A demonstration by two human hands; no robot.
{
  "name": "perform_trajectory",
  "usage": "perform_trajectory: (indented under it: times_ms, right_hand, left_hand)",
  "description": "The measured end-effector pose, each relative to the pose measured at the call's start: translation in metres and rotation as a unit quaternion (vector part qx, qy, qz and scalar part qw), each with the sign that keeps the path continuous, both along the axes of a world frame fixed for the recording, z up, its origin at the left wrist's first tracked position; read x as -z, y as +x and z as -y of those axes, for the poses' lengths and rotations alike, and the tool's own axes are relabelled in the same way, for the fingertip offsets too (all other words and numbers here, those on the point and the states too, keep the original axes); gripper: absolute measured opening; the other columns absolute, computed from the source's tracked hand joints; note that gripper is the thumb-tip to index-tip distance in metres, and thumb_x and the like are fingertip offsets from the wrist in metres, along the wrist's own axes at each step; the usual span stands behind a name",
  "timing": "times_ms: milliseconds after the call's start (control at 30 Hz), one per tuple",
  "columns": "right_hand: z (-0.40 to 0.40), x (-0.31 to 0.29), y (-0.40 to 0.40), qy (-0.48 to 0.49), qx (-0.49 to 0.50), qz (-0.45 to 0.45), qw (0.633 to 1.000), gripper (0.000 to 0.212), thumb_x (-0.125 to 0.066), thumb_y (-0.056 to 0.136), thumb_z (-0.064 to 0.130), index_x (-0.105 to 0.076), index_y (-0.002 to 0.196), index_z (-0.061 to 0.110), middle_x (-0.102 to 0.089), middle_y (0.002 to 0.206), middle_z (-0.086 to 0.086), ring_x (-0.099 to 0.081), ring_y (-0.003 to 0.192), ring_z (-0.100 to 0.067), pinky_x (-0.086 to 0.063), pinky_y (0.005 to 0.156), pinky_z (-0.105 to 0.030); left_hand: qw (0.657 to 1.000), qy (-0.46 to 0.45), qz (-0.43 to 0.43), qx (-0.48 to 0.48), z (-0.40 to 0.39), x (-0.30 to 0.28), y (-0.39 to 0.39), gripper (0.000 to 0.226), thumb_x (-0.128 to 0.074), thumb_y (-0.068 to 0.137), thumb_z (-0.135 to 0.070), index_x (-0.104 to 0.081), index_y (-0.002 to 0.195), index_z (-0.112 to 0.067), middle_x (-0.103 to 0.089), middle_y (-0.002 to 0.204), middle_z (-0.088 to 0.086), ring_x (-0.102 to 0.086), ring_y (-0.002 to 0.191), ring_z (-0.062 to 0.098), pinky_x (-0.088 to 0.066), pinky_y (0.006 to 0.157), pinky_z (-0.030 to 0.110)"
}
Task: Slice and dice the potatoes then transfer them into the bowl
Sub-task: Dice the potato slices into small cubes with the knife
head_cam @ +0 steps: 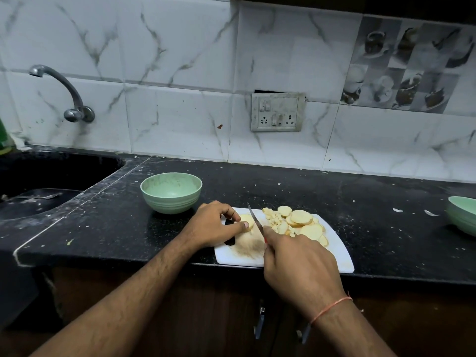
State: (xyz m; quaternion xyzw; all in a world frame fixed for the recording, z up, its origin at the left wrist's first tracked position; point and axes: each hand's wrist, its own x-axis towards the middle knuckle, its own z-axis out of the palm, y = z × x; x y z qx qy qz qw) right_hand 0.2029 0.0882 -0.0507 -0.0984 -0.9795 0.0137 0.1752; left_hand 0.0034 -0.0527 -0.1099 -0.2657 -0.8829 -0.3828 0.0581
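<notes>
White marble-pattern wall tiles (180, 73) back a black speckled countertop (309, 186) with a sink (38, 199) at left. On the white cutting board (247, 256), potato slices (301, 220) lie heaped. Green bowl (171, 192) stands just behind. Left hand (216, 225) pins one potato slice (247, 221); right hand (296, 264) grips the knife (255, 219).

Speckled black stone counter (283, 186); matt white plastic board (340, 256); glossy marbled tiles (180, 119)

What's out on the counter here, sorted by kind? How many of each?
Green bowls: 2, one behind the board, one at the right edge
White cutting board: 1
Knife: 1
Potato slices and dice: too heaped to count
Total without potato: 4
</notes>
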Motion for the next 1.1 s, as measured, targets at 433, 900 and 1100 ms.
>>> perform_trajectory:
  times_ms: [433, 900, 1100]
  right_hand:
    - [0.000, 0.001, 0.023, -0.046, -0.014, 0.039, 0.998, 0.048, -0.035, 0.103, 0.045, -0.039, 0.152, 0.046, -0.069, 0.116, 0.005, -0.062, 0.109, -0.021, -0.048, 0.080, -0.035]
    - [-0.003, -0.005, 0.032, -0.065, 0.001, 0.063, 0.996, 0.040, -0.037, 0.101, 0.048, -0.050, 0.138, 0.049, -0.068, 0.106, 0.009, -0.062, 0.104, -0.018, -0.048, 0.077, -0.034]
    - [-0.011, -0.010, 0.033, -0.060, 0.033, 0.039, 0.997, 0.034, -0.038, 0.099, 0.047, -0.056, 0.128, 0.043, -0.069, 0.101, 0.009, -0.063, 0.101, -0.019, -0.050, 0.075, -0.034]
  left_hand:
    - [0.998, -0.051, 0.023, 0.039, 0.003, 0.001, -0.006, 0.073, -0.062, 0.070, -0.056, -0.055, 0.143, -0.054, -0.060, 0.124, -0.045, -0.036, 0.142, 0.001, -0.038, 0.122, 0.039]
    - [0.998, -0.051, -0.007, 0.038, 0.003, 0.004, -0.002, 0.074, -0.053, 0.079, -0.055, -0.046, 0.152, -0.051, -0.055, 0.130, -0.047, -0.039, 0.143, 0.005, -0.039, 0.121, 0.042]
    - [0.996, -0.082, -0.030, 0.021, 0.000, -0.003, 0.007, 0.070, -0.060, 0.087, -0.071, -0.043, 0.152, -0.052, -0.058, 0.123, -0.034, -0.040, 0.134, 0.009, -0.040, 0.115, 0.049]
